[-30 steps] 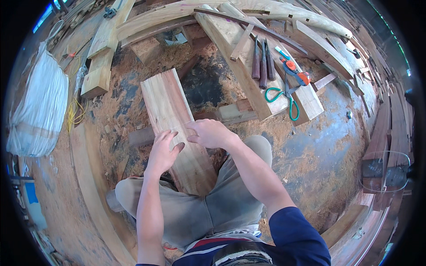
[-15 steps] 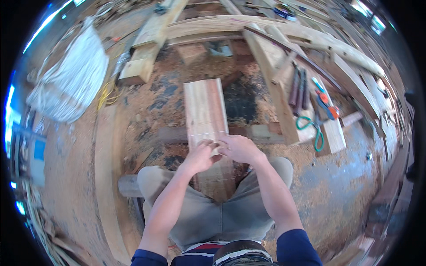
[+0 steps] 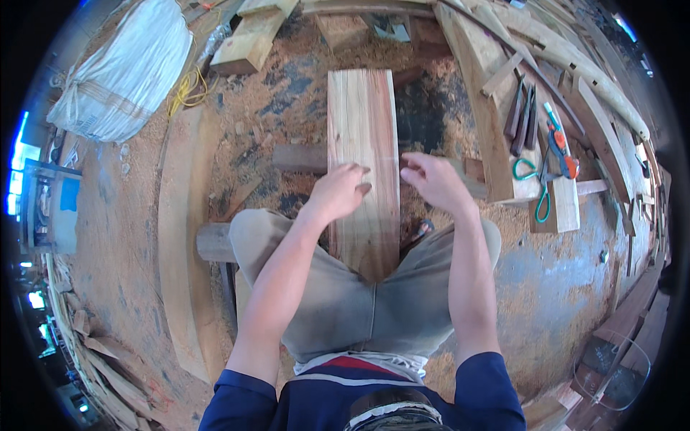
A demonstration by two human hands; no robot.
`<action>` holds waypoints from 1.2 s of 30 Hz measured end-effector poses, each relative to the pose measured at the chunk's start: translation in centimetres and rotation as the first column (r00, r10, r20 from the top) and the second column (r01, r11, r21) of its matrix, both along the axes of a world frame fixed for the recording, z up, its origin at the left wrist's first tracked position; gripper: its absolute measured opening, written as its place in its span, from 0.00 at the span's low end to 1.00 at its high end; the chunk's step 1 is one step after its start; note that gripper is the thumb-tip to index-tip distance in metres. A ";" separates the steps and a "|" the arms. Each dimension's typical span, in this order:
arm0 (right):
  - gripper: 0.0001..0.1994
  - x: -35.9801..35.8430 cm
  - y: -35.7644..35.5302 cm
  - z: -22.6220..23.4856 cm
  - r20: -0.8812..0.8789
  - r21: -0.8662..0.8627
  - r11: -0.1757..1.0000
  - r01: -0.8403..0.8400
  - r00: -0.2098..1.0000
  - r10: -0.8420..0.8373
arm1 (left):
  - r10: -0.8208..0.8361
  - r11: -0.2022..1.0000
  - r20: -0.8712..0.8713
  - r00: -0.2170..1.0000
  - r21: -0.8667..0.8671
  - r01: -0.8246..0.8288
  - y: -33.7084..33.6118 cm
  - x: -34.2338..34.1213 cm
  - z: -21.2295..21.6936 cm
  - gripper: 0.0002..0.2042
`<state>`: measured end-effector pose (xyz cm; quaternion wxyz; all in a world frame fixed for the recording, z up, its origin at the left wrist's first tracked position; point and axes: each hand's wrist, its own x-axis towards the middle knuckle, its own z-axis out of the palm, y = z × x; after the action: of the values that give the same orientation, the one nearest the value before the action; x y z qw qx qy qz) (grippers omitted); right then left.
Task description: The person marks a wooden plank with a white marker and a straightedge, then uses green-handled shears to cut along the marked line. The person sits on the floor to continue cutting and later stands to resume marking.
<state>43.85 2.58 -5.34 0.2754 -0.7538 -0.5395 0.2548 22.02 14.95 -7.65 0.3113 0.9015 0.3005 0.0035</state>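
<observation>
Reddish wood, a long plank, is lying lengthwise between the seated person's knees in the head view, resting across a dark crossbeam on the sawdust-covered floor. The left hand is pressing on the plank, fingers loosely curled and gripping nothing. The right hand is hovering just past the plank's right edge, fingers apart and empty. Green-handled scissors are lying well right of the plank on a beam.

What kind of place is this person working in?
Most likely a rough woodworking or carpentry yard: sawdust covers the ground, planks and beams lie about, and both hands, left hand and right hand, rest at a long plank.
</observation>
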 end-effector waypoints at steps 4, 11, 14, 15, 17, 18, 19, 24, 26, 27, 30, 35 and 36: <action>0.20 0.1 -0.1 0.4 -0.080 -0.044 0.999 0.026 0.996 -0.029 | 0.103 0.995 0.048 0.994 -0.004 -0.103 0.0 -0.1 -0.3 0.21; 0.20 -0.1 0.0 1.0 -0.077 -0.068 0.997 0.045 0.996 -0.050 | 0.413 0.910 0.054 0.909 -0.055 -0.410 1.6 0.1 0.3 0.16; 0.21 0.0 -0.1 1.1 -0.074 -0.071 0.997 0.044 0.996 -0.049 | 0.577 0.815 0.249 0.778 -0.114 -0.568 3.2 -0.3 0.8 0.14; 0.21 0.0 -0.1 1.1 -0.076 -0.071 0.996 0.047 0.996 -0.053 | 0.584 0.808 0.291 0.758 -0.122 -0.576 3.4 -0.6 0.9 0.13; 0.21 0.0 0.0 1.2 -0.076 -0.081 0.996 0.048 0.996 -0.054 | 0.621 0.778 0.343 0.705 -0.157 -0.608 3.6 -0.8 1.0 0.13; 0.22 0.0 0.0 1.2 -0.073 -0.091 0.995 0.046 0.996 -0.053 | 0.636 0.766 0.359 0.683 -0.186 -0.615 3.6 -0.8 1.0 0.12; 0.22 0.0 0.0 1.2 -0.072 -0.101 0.994 0.048 0.996 -0.055 | 0.645 0.758 0.372 0.668 -0.197 -0.622 3.6 -0.8 1.0 0.12; 0.22 -0.2 0.1 1.3 -0.064 -0.106 0.994 0.041 0.997 -0.048 | 0.629 0.745 0.503 0.593 -0.171 -0.645 3.6 -0.7 1.5 0.13; 0.23 -0.2 0.1 1.1 -0.084 -0.109 0.993 0.053 0.995 -0.062 | 0.654 0.704 0.580 0.485 -0.232 -0.672 3.6 -0.5 2.0 0.14; 0.23 -0.2 0.1 1.1 -0.102 -0.117 0.991 0.068 0.992 -0.080 | 0.686 0.668 0.589 0.427 -0.278 -0.690 3.6 -0.5 2.3 0.16; 0.23 -0.2 0.1 0.8 -0.108 -0.114 0.991 0.065 0.991 -0.077 | 0.696 0.635 0.716 0.049 -0.583 -0.506 3.8 -1.0 3.3 0.21; 0.23 -0.2 0.3 0.6 -0.061 -0.114 0.993 0.032 0.997 -0.039 | 0.731 0.593 0.655 -0.189 -0.748 -0.299 4.6 -2.8 4.8 0.26; 0.23 -0.3 0.4 0.6 -0.060 -0.119 0.992 0.030 0.998 -0.037 | 0.737 0.586 0.646 -0.197 -0.757 -0.288 4.7 -3.0 4.9 0.26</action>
<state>43.60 2.94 -4.71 0.2512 -0.7693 -0.5021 0.3049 19.07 19.66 -2.78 0.5394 0.3670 0.3607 0.6665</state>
